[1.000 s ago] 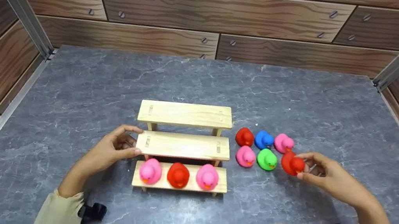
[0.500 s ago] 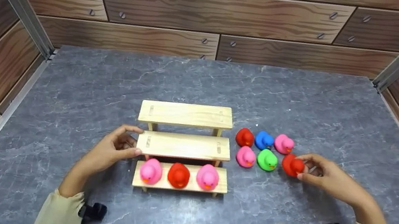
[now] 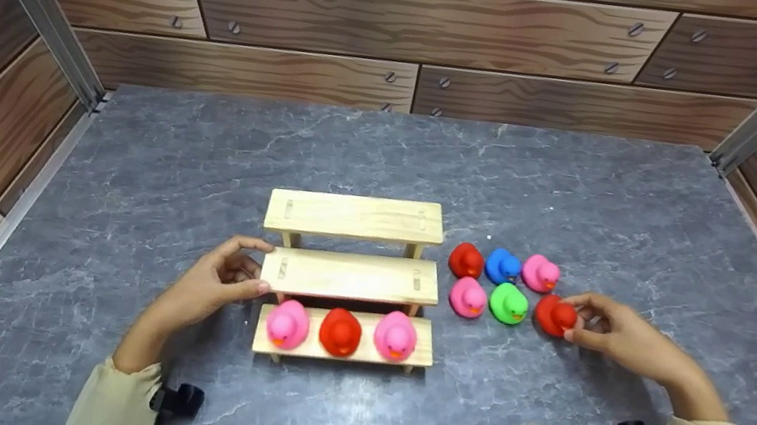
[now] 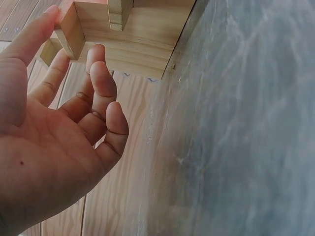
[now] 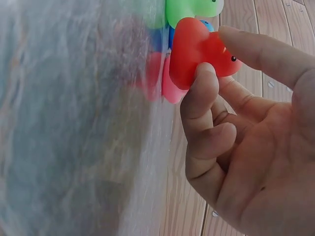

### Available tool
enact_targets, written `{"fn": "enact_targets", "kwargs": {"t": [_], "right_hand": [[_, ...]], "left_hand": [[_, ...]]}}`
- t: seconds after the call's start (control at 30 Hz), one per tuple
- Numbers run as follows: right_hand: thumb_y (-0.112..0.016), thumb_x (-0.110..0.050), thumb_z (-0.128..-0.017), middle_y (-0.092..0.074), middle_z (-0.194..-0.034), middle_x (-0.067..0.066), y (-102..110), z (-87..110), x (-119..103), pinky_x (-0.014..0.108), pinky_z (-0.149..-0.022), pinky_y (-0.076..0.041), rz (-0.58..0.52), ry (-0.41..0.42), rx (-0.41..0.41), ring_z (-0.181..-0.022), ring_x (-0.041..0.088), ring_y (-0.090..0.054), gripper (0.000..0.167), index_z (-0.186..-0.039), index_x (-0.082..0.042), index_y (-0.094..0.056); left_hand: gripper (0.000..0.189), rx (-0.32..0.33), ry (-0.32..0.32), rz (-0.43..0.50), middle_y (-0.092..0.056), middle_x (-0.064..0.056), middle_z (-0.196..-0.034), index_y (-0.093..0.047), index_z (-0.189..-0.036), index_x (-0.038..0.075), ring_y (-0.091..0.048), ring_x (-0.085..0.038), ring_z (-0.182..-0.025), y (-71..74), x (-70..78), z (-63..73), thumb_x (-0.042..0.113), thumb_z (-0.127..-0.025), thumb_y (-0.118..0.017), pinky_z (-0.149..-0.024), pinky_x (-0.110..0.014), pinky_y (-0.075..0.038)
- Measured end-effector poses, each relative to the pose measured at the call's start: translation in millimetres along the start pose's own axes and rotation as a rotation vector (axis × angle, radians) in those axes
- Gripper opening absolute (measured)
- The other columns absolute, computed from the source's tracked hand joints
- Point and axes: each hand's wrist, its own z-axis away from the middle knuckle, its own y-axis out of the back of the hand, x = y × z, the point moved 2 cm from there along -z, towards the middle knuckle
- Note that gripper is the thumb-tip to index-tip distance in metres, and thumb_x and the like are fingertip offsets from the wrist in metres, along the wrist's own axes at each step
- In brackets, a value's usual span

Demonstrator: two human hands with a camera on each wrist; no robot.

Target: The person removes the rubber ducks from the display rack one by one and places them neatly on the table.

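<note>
My left hand (image 3: 212,280) grips the left end of the middle step of a pale wooden three-step stand (image 3: 350,276), thumb at the front corner and index finger at the back. The other fingers curl loosely below, as the left wrist view shows. On the lowest step sit a pink rubber duck (image 3: 287,324), a red duck (image 3: 340,332) and another pink duck (image 3: 395,335). To the right, my right hand (image 3: 622,337) pinches a red rubber duck (image 3: 555,315) between thumb and fingers. In the right wrist view this duck (image 5: 189,54) appears at or just above the tabletop.
Left of the held duck, close together, stand a green duck (image 3: 509,303), a pink duck (image 3: 468,297), a red duck (image 3: 466,260), a blue duck (image 3: 503,266) and a pink duck (image 3: 540,273). Wood-patterned walls (image 3: 422,24) enclose the grey marbled table (image 3: 209,142).
The red duck in my right hand has shifted very slightly down, and the right forearm has moved a little. My left hand stays on the stand; the other ducks have not moved.
</note>
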Motion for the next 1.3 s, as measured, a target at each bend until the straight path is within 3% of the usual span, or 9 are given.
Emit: {"fn": "enact_targets", "kwargs": {"t": [1.3], "right_hand": [[-0.069,-0.012,-0.087,-0.059,-0.096,0.012,-3,-13.0,4,0.021,-0.062,-0.045,-0.012,-0.012,-0.028,-0.073,0.005,-0.052,0.048,-0.128,0.006,-0.051]], "left_hand": [[0.051,0.001,-0.005,-0.003,-0.060,-0.007,-0.095,-0.048,-0.132,0.002,-0.058,-0.013,-0.080,-0.1,0.1,0.3,0.010,-0.086,-0.071,-0.069,-0.026,-0.050]]}}
